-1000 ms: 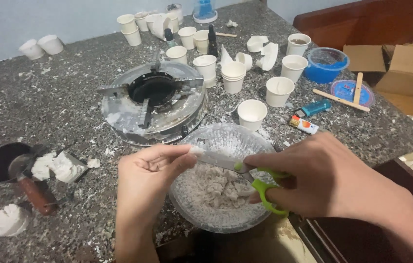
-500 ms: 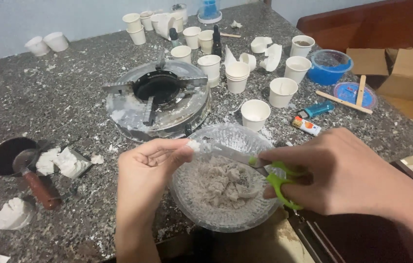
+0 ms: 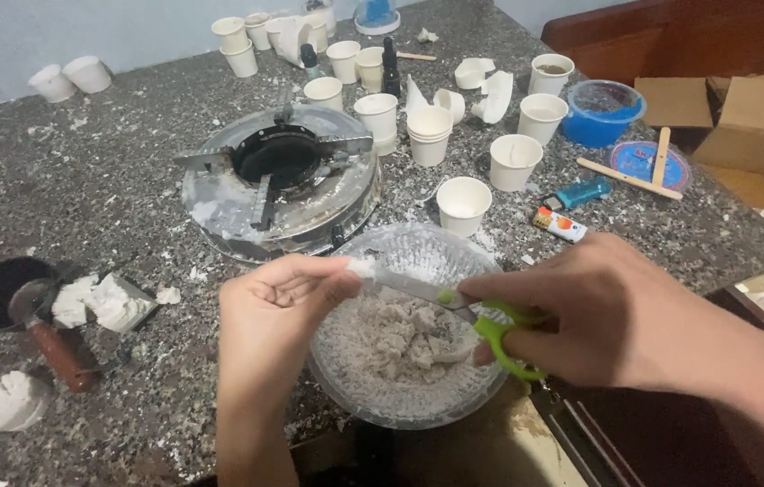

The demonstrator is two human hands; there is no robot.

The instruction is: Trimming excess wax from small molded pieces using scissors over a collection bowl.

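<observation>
Currently, I log green-handled scissors (image 3: 481, 326) gripped in my right hand (image 3: 598, 311), left hand (image 3: 278, 307) grip pinching a white wax scrap (image 3: 362, 268) at the blades, over the clear bowl (image 3: 346, 383) at six o'clock on the counter (image 3: 111, 189); best snip small, fingertips back.

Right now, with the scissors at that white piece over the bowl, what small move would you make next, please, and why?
Probably close the scissors with the right hand. Their blades already reach the small white piece pinched by the left hand, and both sit above the clear bowl of crumbled chunks, so a cut bit should drop in there.
</observation>
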